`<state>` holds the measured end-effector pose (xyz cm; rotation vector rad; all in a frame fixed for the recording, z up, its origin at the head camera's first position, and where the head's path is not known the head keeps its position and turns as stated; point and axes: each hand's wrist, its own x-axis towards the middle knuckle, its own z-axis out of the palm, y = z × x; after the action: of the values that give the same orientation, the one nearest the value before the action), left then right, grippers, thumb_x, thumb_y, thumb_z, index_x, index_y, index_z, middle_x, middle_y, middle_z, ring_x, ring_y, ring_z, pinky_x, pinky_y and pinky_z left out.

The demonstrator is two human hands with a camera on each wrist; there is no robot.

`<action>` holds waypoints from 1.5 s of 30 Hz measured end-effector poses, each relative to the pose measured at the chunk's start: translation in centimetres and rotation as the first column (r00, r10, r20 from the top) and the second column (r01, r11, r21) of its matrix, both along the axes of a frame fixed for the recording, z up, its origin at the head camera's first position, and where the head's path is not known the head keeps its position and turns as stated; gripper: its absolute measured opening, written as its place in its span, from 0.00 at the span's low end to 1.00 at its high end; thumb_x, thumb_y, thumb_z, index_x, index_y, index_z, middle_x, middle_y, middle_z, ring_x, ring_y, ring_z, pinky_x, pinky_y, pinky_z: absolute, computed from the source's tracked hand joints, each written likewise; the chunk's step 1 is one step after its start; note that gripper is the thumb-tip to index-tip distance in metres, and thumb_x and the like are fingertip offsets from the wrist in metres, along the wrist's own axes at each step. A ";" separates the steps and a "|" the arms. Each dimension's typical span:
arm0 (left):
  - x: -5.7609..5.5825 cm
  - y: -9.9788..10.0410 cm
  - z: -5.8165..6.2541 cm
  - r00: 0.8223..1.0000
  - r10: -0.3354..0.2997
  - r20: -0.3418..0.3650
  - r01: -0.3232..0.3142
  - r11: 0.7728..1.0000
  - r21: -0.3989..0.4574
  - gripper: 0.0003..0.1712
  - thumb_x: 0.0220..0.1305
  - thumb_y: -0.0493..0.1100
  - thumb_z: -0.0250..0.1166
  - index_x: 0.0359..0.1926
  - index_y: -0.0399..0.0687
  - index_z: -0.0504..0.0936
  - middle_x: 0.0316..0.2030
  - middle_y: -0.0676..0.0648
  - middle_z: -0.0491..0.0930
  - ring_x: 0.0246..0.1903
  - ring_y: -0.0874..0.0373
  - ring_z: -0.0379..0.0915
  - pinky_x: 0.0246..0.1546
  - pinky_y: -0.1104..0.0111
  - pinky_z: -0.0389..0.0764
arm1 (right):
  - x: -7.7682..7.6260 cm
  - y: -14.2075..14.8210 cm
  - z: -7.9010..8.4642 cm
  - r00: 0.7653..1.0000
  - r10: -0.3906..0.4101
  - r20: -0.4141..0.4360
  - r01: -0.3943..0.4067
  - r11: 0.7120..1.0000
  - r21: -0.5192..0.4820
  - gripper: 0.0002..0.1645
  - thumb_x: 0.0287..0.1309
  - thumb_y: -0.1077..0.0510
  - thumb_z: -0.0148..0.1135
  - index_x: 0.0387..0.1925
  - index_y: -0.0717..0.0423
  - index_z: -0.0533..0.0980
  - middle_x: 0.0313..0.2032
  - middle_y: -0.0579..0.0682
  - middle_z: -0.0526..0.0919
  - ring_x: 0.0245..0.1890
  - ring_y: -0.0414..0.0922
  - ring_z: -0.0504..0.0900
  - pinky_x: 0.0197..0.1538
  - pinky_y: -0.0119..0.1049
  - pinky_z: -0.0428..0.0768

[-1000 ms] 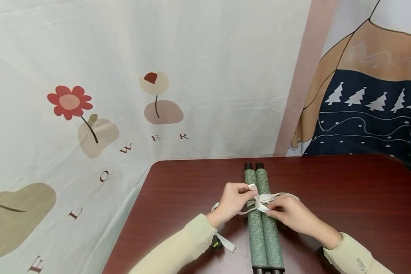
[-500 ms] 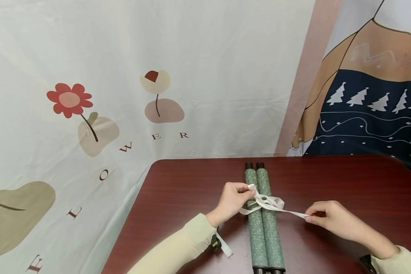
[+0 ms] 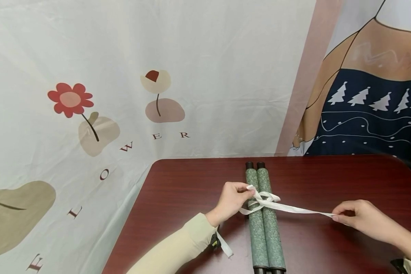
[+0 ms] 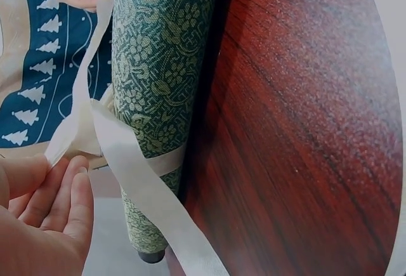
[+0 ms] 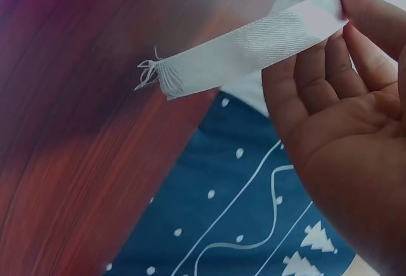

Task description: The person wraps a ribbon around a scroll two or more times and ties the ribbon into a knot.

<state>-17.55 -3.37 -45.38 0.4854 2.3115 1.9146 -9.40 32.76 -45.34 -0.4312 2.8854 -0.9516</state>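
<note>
Two green patterned scroll rolls point(image 3: 264, 228) with dark end knobs lie side by side on the table. A white ribbon point(image 3: 291, 208) passes round them and crosses on top in a loose loop. My left hand point(image 3: 231, 202) pinches a part of the ribbon just above the left roll. Out to the right, my right hand point(image 3: 366, 220) pinches the other length, which is drawn nearly straight from the rolls. In the right wrist view the frayed ribbon end point(image 5: 168, 76) sticks out past the fingers point(image 5: 317, 76). Another ribbon tail point(image 4: 162, 203) hangs down in the left wrist view.
The dark red table point(image 3: 191, 179) bears the rolls. Behind it hangs a pale cloth point(image 3: 226, 76) printed with flowers and letters. At the right is a printed figure point(image 3: 366, 110) in navy with white trees. A black wrist strap point(image 3: 215, 240) sits at the left cuff.
My right hand has moved from the rolls out to the right, pulling its ribbon length along. The loop over the rolls has become smaller. My left hand has stayed almost in place.
</note>
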 end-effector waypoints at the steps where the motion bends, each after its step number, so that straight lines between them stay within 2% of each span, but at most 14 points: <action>1: 0.0 0.0 0.0 1.000 0.000 -0.001 0.000 1.000 0.000 0.06 0.54 0.34 0.67 0.34 0.38 0.86 0.29 0.45 0.86 0.31 0.54 0.80 0.34 0.62 0.82 | 0.0 0.3 0.0 1.000 -0.014 0.007 0.014 1.000 0.011 0.03 0.53 0.53 0.67 0.29 0.45 0.81 0.26 0.41 0.80 0.24 0.35 0.69 0.24 0.31 0.71; 9: -0.1 -0.3 -0.1 1.000 -0.001 0.005 0.001 1.000 0.002 0.05 0.55 0.35 0.67 0.34 0.40 0.86 0.28 0.45 0.86 0.31 0.53 0.80 0.35 0.61 0.82 | 0.4 2.6 -0.4 0.993 -0.108 0.056 0.101 0.988 0.115 0.03 0.52 0.54 0.67 0.29 0.48 0.81 0.27 0.43 0.81 0.23 0.36 0.68 0.24 0.32 0.70; 13: -0.2 -0.5 -0.1 1.000 0.005 -0.010 -0.005 1.000 -0.016 0.04 0.54 0.36 0.67 0.33 0.43 0.87 0.28 0.46 0.86 0.30 0.59 0.80 0.31 0.70 0.81 | 0.5 3.7 -0.7 0.991 -0.130 0.037 0.122 0.979 0.161 0.03 0.50 0.54 0.68 0.28 0.47 0.81 0.27 0.43 0.81 0.22 0.36 0.68 0.25 0.33 0.70; 15: -0.2 -0.5 -0.1 1.000 0.003 -0.014 -0.004 1.000 -0.021 0.04 0.55 0.37 0.67 0.33 0.43 0.87 0.28 0.46 0.86 0.29 0.61 0.79 0.31 0.70 0.80 | 0.6 4.3 -0.8 0.990 -0.139 0.025 0.133 0.975 0.181 0.03 0.48 0.55 0.68 0.27 0.47 0.80 0.26 0.43 0.81 0.22 0.36 0.68 0.25 0.34 0.70; 18: -0.2 -0.5 -0.1 1.000 0.002 -0.013 -0.003 1.000 -0.020 0.04 0.55 0.37 0.67 0.33 0.43 0.87 0.28 0.47 0.86 0.29 0.60 0.80 0.32 0.64 0.82 | 0.7 5.2 -1.1 0.989 -0.145 -0.005 0.143 0.969 0.204 0.03 0.47 0.56 0.69 0.26 0.47 0.81 0.26 0.42 0.81 0.22 0.35 0.68 0.25 0.34 0.71; 21: -0.2 -0.5 0.0 1.000 -0.003 0.006 0.003 1.000 0.004 0.04 0.55 0.36 0.67 0.33 0.42 0.87 0.28 0.46 0.86 0.30 0.54 0.80 0.35 0.53 0.82 | 0.7 5.9 -1.4 0.985 -0.164 -0.045 0.170 0.961 0.219 0.04 0.46 0.56 0.70 0.25 0.46 0.81 0.23 0.41 0.80 0.22 0.36 0.68 0.25 0.36 0.71; 24: -0.2 -0.6 0.0 1.000 -0.012 0.029 0.011 0.999 0.039 0.05 0.55 0.35 0.66 0.33 0.40 0.86 0.29 0.43 0.86 0.31 0.45 0.80 0.36 0.47 0.80 | 0.7 6.5 -1.6 0.977 -0.192 -0.089 0.207 0.951 0.231 0.05 0.44 0.56 0.71 0.23 0.44 0.81 0.23 0.42 0.81 0.23 0.40 0.72 0.28 0.44 0.76; 27: -0.2 -0.6 -0.1 0.999 -0.011 0.035 0.009 0.999 0.051 0.05 0.55 0.34 0.66 0.33 0.39 0.86 0.28 0.43 0.85 0.31 0.42 0.79 0.36 0.45 0.79 | 0.9 7.1 -1.7 0.970 -0.213 -0.119 0.235 0.946 0.221 0.07 0.42 0.56 0.72 0.21 0.43 0.80 0.23 0.45 0.82 0.24 0.42 0.74 0.29 0.50 0.76; 29: -0.2 -0.6 -0.1 0.999 -0.008 0.033 0.007 0.999 0.046 0.05 0.55 0.34 0.66 0.33 0.39 0.86 0.28 0.43 0.85 0.31 0.42 0.79 0.36 0.45 0.79 | 1.1 7.5 -1.9 0.962 -0.225 -0.154 0.255 0.944 0.208 0.09 0.40 0.56 0.73 0.20 0.41 0.79 0.23 0.45 0.82 0.23 0.37 0.73 0.28 0.47 0.75; 33: -0.2 -0.7 -0.1 1.000 0.001 0.023 -0.001 1.000 0.022 0.05 0.55 0.34 0.67 0.34 0.39 0.86 0.28 0.44 0.86 0.30 0.51 0.80 0.37 0.47 0.80 | 1.4 8.7 -2.6 0.938 -0.222 -0.267 0.274 0.946 0.176 0.14 0.34 0.57 0.76 0.16 0.37 0.77 0.19 0.38 0.79 0.22 0.28 0.70 0.24 0.40 0.72; 36: -0.3 -0.8 -0.2 1.000 0.009 0.008 -0.009 1.000 0.004 0.05 0.54 0.35 0.67 0.34 0.39 0.86 0.28 0.44 0.86 0.28 0.59 0.80 0.36 0.49 0.80 | 1.6 9.5 -3.3 0.924 -0.203 -0.324 0.261 0.955 0.144 0.16 0.30 0.59 0.76 0.14 0.37 0.76 0.17 0.31 0.76 0.22 0.26 0.69 0.23 0.36 0.71; 38: -0.3 -0.8 -0.2 1.000 0.015 -0.001 -0.015 1.000 -0.007 0.05 0.54 0.34 0.67 0.34 0.38 0.86 0.28 0.42 0.85 0.27 0.61 0.79 0.36 0.50 0.81 | 1.7 10.0 -3.8 0.926 -0.197 -0.321 0.242 0.964 0.107 0.17 0.30 0.62 0.76 0.13 0.38 0.75 0.17 0.28 0.74 0.21 0.26 0.68 0.21 0.33 0.69; 42: -0.2 -0.8 -0.2 0.999 0.031 -0.017 -0.032 0.999 -0.032 0.06 0.54 0.32 0.66 0.34 0.35 0.85 0.29 0.39 0.85 0.27 0.60 0.79 0.35 0.53 0.82 | 1.6 10.8 -4.7 0.929 -0.186 -0.320 0.203 0.979 0.019 0.18 0.28 0.64 0.75 0.13 0.40 0.75 0.16 0.25 0.72 0.20 0.26 0.66 0.20 0.26 0.65; 45: 0.6 -0.7 1.1 0.999 0.031 -0.024 -0.032 0.999 -0.031 0.07 0.54 0.30 0.65 0.35 0.31 0.84 0.29 0.36 0.84 0.29 0.54 0.80 0.36 0.51 0.81 | 1.5 11.1 -5.0 0.920 -0.160 -0.357 0.169 0.986 -0.006 0.22 0.24 0.66 0.75 0.12 0.37 0.74 0.17 0.22 0.70 0.21 0.25 0.66 0.21 0.24 0.62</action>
<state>-16.99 -4.10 -44.32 0.4743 2.3740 1.8935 -7.89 43.91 -50.37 -0.4004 3.3045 -0.9452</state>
